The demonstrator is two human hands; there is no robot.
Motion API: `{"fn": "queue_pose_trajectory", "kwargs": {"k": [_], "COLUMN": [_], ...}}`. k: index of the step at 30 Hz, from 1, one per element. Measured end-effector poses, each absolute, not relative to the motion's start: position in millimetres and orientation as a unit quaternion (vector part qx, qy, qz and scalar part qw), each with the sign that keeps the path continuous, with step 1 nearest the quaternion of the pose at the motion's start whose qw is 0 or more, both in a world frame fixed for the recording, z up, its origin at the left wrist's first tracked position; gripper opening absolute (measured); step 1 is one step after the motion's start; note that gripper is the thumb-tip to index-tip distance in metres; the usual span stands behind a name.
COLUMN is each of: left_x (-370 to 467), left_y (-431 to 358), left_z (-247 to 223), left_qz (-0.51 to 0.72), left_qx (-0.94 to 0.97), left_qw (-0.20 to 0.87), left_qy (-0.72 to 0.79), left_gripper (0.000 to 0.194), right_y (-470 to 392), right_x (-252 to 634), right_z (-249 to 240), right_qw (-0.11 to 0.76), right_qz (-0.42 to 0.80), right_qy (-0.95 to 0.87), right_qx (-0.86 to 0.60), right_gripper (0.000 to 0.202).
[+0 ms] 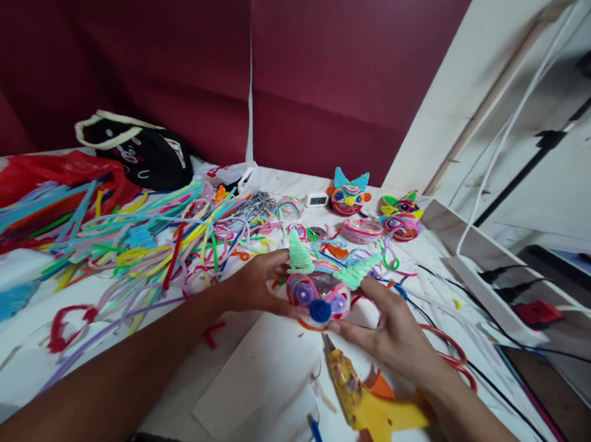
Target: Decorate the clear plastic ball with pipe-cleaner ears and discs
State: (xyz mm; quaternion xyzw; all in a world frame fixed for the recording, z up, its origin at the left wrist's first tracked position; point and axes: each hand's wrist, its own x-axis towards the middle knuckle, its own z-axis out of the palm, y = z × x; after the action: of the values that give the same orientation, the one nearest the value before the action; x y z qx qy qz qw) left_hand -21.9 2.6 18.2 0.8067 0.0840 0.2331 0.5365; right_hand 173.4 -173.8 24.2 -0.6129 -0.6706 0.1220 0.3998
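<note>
Both hands meet around a small pipe-cleaner face (pixel 318 294) at the middle of the white table (pixel 246 378); the left hand (pixel 256 282) cups its left side with the thumb tucked under and fingers up behind the mint-green ear (pixel 298 254), while the right hand (pixel 394 327) braces the other side beneath the second green ear (pixel 356 271), fingers curled on the piece rather than spread; held this way from both sides, the face seems steadied upright so its front, with two purple eyes and a blue nose (pixel 320 310), turns toward the camera; just below the right wrist lies a yellow glue gun (pixel 364 405), nozzle pointing up toward the piece, apparently kept within easy reach; red-handled scissors (pixel 450 357) rest partly under the right forearm; a tangle of loose pipe cleaners (pixel 139 238) spreads across the left of the table, near a red plastic bag (pixel 53 173) and a black tote bag (pixel 139 151); two finished faces (pixel 348 194) (pixel 400 217) stand at the far edge, well apart from the hands, beside a small digital clock (pixel 317 199).
</note>
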Motion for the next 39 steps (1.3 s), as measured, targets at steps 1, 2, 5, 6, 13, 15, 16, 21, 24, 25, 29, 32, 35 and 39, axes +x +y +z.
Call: {"fn": "queue_pose_trajectory", "kwargs": {"k": [1, 2, 5, 6, 13, 15, 16, 21, 24, 25, 29, 32, 35, 39], "left_x": [-22, -22, -23, -23, -21, -20, -20, -18, -18, -17, -15, -11, -5, 3], "left_y": [0, -2, -8, -11, -24, -29, -31, -40, -43, -43, -45, -47, -50, -54], "left_z": [20, 22, 27, 28, 33, 34, 34, 35, 37, 38, 49, 58, 66, 68], "left_qz": [0.229, 0.227, 0.229, 0.230, 0.273, 0.296, 0.306, 0.354, 0.386, 0.391, 0.362, 0.330, 0.326, 0.356], "left_qx": [0.799, 0.793, 0.769, 0.759, 0.736, 0.738, 0.741, 0.762, 0.776, 0.779, 0.783, 0.773, 0.753, 0.763], "left_qw": [0.550, 0.559, 0.590, 0.604, 0.619, 0.606, 0.598, 0.540, 0.494, 0.485, 0.502, 0.542, 0.571, 0.538], "left_qy": [0.084, 0.085, 0.083, 0.078, 0.032, 0.024, 0.022, 0.036, 0.063, 0.068, 0.058, 0.025, -0.026, -0.042], "left_gripper": [0.069, 0.068, 0.064, 0.064, 0.068, 0.067, 0.066, 0.061, 0.068, 0.073, 0.069, 0.067, 0.077, 0.098], "right_y": [-174, -174, -175, -175, -181, -182, -182, -183, -183, -183, -185, -186, -186, -185], "right_x": [173, 173, 172, 172, 175, 176, 177, 180, 182, 183, 185, 185, 186, 188], "right_z": [26, 27, 30, 31, 35, 36, 36, 42, 49, 51, 61, 67, 70, 70], "right_qw": [0.406, 0.411, 0.421, 0.427, 0.448, 0.458, 0.465, 0.495, 0.509, 0.514, 0.534, 0.550, 0.570, 0.584], "right_qz": [0.120, 0.119, 0.114, 0.113, 0.085, 0.082, 0.084, 0.102, 0.100, 0.101, 0.116, 0.144, 0.172, 0.174], "right_qy": [-0.672, -0.673, -0.674, -0.675, -0.689, -0.692, -0.692, -0.685, -0.688, -0.690, -0.693, -0.685, -0.675, -0.667], "right_qx": [-0.607, -0.604, -0.596, -0.591, -0.563, -0.552, -0.546, -0.525, -0.508, -0.500, -0.470, -0.456, -0.437, -0.430], "right_gripper": [0.034, 0.034, 0.033, 0.033, 0.029, 0.031, 0.032, 0.031, 0.038, 0.042, 0.052, 0.056, 0.059, 0.045]}}
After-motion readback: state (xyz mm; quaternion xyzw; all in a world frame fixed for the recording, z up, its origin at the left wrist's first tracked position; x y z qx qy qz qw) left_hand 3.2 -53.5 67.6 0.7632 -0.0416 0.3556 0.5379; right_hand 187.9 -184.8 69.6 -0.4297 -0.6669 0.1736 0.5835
